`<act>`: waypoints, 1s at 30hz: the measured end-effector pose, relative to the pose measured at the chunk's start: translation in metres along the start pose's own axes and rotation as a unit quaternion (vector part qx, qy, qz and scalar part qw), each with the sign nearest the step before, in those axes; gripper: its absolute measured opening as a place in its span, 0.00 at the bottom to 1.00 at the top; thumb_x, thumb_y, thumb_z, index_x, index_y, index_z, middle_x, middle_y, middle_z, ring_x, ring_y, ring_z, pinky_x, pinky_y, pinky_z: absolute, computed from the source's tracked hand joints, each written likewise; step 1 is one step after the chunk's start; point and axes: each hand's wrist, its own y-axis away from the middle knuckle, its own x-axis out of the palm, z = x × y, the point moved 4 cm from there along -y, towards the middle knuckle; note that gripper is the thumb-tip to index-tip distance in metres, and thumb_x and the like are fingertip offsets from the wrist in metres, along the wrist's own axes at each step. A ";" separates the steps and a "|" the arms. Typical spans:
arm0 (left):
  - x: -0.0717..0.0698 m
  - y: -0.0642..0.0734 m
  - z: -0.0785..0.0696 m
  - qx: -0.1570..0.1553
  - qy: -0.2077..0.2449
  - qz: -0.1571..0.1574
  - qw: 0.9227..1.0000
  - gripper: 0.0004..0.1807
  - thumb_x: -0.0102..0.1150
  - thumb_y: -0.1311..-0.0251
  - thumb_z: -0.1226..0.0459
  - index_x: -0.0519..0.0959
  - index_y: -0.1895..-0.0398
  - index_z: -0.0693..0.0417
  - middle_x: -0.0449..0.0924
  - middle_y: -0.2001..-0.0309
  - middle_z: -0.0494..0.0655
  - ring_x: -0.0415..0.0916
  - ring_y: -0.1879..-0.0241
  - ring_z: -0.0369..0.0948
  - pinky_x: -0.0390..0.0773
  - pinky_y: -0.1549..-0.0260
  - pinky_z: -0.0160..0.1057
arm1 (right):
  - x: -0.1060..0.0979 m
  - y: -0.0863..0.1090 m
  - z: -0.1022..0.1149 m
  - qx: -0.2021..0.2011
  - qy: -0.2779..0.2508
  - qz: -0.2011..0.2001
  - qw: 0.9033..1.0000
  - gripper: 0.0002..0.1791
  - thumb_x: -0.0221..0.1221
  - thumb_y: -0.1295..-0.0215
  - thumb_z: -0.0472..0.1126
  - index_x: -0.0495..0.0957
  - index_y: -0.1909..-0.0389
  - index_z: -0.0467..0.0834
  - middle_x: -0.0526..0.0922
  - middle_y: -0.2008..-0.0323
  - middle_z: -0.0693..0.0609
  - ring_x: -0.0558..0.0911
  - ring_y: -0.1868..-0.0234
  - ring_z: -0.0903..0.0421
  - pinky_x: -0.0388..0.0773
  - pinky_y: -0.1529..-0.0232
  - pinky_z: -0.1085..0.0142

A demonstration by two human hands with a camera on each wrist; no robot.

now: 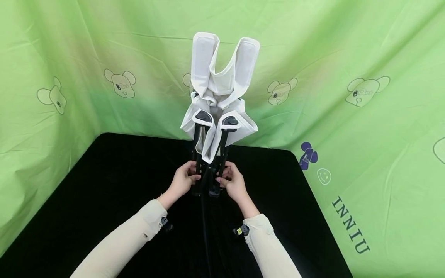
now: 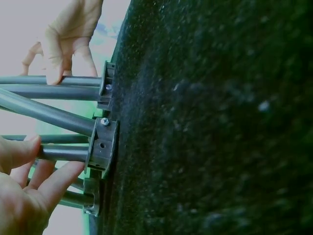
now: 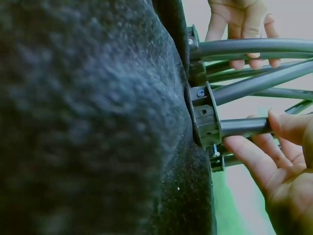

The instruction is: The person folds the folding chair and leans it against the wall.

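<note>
A folded camping chair with white fabric [image 1: 223, 83] and dark tube legs stands upright on the black-covered table [image 1: 139, 162]. My left hand [image 1: 181, 179] is at the chair's left side, thumb and fingers around a leg tube [image 2: 63, 152] low down. On the opposite side my right hand [image 1: 234, 182] grips another leg tube [image 3: 244, 127] the same way, just above its foot. Both wrist views show the plastic feet [image 2: 101, 149] with screws, resting against the black cloth. Two black corner caps [image 1: 230, 121] poke from the fabric's lower pockets.
Green curtain [image 1: 146, 46] printed with bear heads surrounds the table on the back and sides. The table's back edge [image 1: 160, 137] lies just behind the chair. A ridge in the black cloth [image 1: 206, 235] runs from the chair toward the front.
</note>
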 end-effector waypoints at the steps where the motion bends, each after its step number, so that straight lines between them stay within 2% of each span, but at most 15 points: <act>1: 0.000 -0.002 0.000 0.000 -0.001 -0.002 1.000 0.17 0.67 0.42 0.79 0.80 0.51 0.59 0.85 0.63 0.56 0.82 0.69 0.39 0.87 0.73 0.39 | 0.000 -0.001 0.000 0.000 0.002 0.000 1.000 0.31 0.66 0.40 0.21 0.72 0.39 0.45 0.84 0.60 0.38 0.87 0.63 0.53 0.89 0.65 0.57; 8: 0.001 -0.009 0.001 -0.009 0.007 -0.006 1.000 0.18 0.67 0.43 0.80 0.80 0.49 0.61 0.84 0.63 0.60 0.82 0.68 0.41 0.87 0.73 0.41 | -0.001 -0.008 -0.003 0.004 0.009 -0.001 1.000 0.31 0.66 0.39 0.22 0.72 0.38 0.45 0.83 0.59 0.37 0.87 0.62 0.54 0.89 0.64 0.57; 12: 0.001 -0.013 0.002 -0.011 0.008 -0.008 1.000 0.18 0.66 0.43 0.80 0.80 0.49 0.61 0.84 0.62 0.60 0.82 0.67 0.43 0.88 0.71 0.43 | -0.001 -0.013 -0.004 0.005 0.006 0.002 1.000 0.31 0.66 0.39 0.22 0.72 0.37 0.43 0.83 0.57 0.34 0.87 0.60 0.46 0.89 0.64 0.54; 16: 0.000 -0.017 0.002 -0.008 0.003 -0.010 1.000 0.18 0.66 0.42 0.79 0.80 0.49 0.60 0.84 0.62 0.59 0.82 0.67 0.41 0.88 0.71 0.42 | -0.002 -0.018 0.001 0.005 0.005 0.011 1.000 0.31 0.65 0.38 0.22 0.69 0.35 0.38 0.82 0.55 0.29 0.85 0.57 0.36 0.88 0.61 0.43; 20: -0.001 -0.022 0.001 -0.011 0.005 -0.007 1.000 0.18 0.66 0.41 0.79 0.79 0.47 0.62 0.84 0.60 0.63 0.84 0.64 0.49 0.89 0.68 0.51 | -0.002 -0.023 0.001 0.012 -0.001 0.011 1.000 0.32 0.64 0.37 0.22 0.68 0.33 0.37 0.81 0.54 0.27 0.85 0.55 0.32 0.86 0.59 0.39; 23: -0.002 -0.025 0.002 -0.011 0.001 -0.006 1.000 0.18 0.66 0.40 0.79 0.79 0.47 0.62 0.84 0.60 0.64 0.84 0.63 0.52 0.88 0.67 0.53 | -0.001 -0.028 -0.004 0.013 -0.001 0.001 1.000 0.31 0.65 0.38 0.22 0.70 0.35 0.40 0.83 0.56 0.30 0.86 0.56 0.34 0.88 0.60 0.44; 27: -0.003 -0.029 0.002 -0.009 -0.007 -0.011 1.000 0.18 0.66 0.40 0.79 0.79 0.47 0.64 0.84 0.61 0.61 0.82 0.67 0.44 0.87 0.72 0.42 | -0.001 -0.032 -0.004 0.010 0.011 -0.010 1.000 0.30 0.66 0.39 0.22 0.72 0.38 0.43 0.84 0.58 0.35 0.87 0.59 0.42 0.89 0.64 0.52; 30: -0.004 -0.032 0.002 -0.011 -0.007 -0.013 1.000 0.18 0.66 0.41 0.79 0.79 0.46 0.65 0.84 0.62 0.61 0.80 0.69 0.41 0.84 0.74 0.38 | -0.001 -0.035 -0.005 0.005 0.021 -0.014 1.000 0.30 0.67 0.39 0.23 0.72 0.38 0.44 0.84 0.58 0.38 0.86 0.62 0.49 0.89 0.66 0.55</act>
